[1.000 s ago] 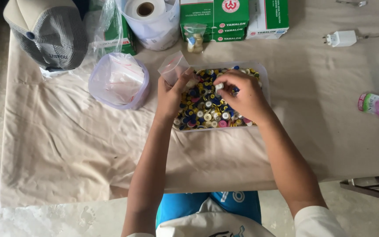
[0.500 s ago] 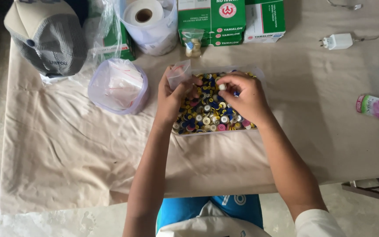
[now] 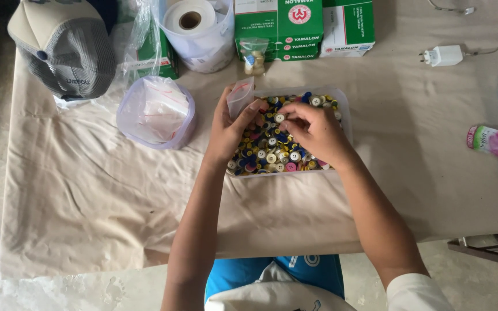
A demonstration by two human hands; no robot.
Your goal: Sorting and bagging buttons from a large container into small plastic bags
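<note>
**Hands over the button tray, bag at its left corner**

Nearest us, the cloth-covered table (image 3: 87,219) lies bare up to its front edge. Our left hand (image 3: 229,129) pinches a small clear bag (image 3: 240,98) upright above the button tray (image 3: 344,109); our right hand (image 3: 315,129) curls over the buttons (image 3: 272,155), fingertips closed on something too small to tell. A round tub (image 3: 155,112) sits near the tray's left side; boxes (image 3: 304,26) line the far edge. Since 1 second ago, the right hand has shifted left, toward the bag.
</note>
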